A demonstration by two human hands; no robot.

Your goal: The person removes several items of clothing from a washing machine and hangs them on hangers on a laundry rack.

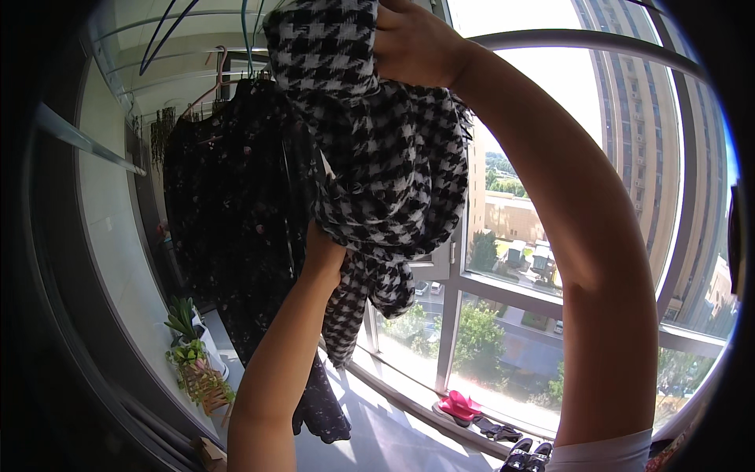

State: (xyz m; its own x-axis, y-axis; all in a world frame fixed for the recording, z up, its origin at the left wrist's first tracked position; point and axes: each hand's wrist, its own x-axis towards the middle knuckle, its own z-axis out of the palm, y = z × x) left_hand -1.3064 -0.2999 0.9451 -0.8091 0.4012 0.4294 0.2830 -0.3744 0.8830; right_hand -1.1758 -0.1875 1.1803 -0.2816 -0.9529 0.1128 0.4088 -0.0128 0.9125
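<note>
A black-and-white houndstooth garment hangs bunched up in front of me, near the top of the view. My right hand is raised high and grips its upper part. My left hand reaches up from below and is pressed into the lower folds of the cloth, its fingers hidden in the fabric. Just to the left hangs a dark floral dress on a pink hanger from an overhead rail.
Several empty hangers hang at upper left. Potted plants stand along the left wall. Large windows curve round the right side. Pink slippers and dark sandals lie on the sill below.
</note>
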